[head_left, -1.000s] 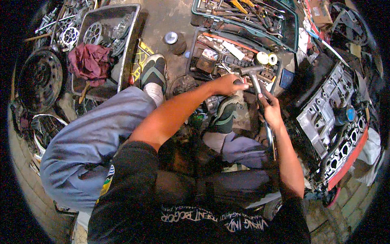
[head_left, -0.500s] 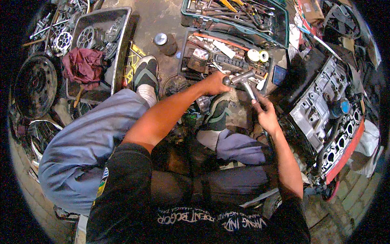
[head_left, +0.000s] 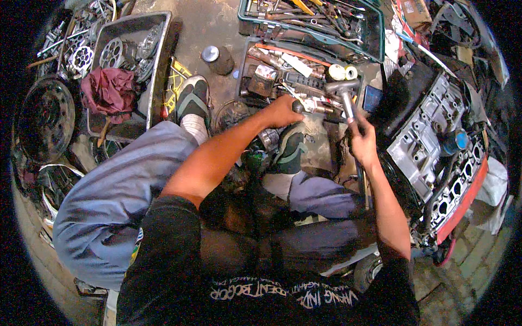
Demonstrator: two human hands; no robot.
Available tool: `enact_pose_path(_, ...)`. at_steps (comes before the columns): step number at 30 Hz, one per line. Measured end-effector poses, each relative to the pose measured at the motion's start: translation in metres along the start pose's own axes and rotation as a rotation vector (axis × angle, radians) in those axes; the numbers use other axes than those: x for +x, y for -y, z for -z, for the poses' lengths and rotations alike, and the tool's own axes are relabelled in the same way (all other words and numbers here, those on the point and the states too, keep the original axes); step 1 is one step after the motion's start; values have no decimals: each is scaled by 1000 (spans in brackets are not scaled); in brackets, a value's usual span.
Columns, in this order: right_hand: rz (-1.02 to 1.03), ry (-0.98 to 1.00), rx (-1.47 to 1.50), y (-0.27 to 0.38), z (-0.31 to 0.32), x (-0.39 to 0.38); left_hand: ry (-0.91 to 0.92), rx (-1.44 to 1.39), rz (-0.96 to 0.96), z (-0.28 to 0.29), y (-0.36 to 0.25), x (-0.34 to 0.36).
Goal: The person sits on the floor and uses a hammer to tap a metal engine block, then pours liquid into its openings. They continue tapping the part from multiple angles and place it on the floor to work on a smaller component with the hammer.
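Note:
My right hand (head_left: 363,142) grips a hammer (head_left: 347,103) by its handle. The hammer's metal head is up over the open tool tray, to the right of my left hand and apart from it. My left hand (head_left: 280,112) is closed around a tool with a dark, rounded end (head_left: 297,106), which points up; the rest of it is hidden by the fist, so its kind does not show. Below that hand, close to my shoe (head_left: 290,152), lie dark metal parts (head_left: 268,139), partly covered by my forearm.
Beyond my hands sits a tray (head_left: 244,70) of sockets and small tools, with a green toolbox (head_left: 310,33) behind it. An engine cylinder head (head_left: 421,141) stands at right. Left are a metal tub (head_left: 163,60) holding a maroon cloth (head_left: 109,92) and a dark can (head_left: 220,62).
The hammer has swung right and away from the tool in my left hand, its head now farther off. My left hand has shifted slightly left.

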State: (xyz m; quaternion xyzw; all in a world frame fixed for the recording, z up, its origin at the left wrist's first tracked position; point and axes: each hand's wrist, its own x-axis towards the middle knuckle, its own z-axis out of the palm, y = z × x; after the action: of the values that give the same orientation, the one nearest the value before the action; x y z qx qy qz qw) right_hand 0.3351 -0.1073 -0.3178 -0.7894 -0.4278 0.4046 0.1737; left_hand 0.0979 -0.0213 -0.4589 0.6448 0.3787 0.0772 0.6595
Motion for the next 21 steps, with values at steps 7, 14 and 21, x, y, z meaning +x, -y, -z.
enact_pose_path(7, 203, 157, -245, 4, -14, -14, 61, -172, 122, 4, 4, -2)
enact_pose_path(14, 172, -52, -34, 10, -26, -6, 19, -155, 66, 12, -22, -17)
enact_pose_path(21, -30, 0, 3, 3, -10, 1, 15, -65, 73, 15, -17, -22)
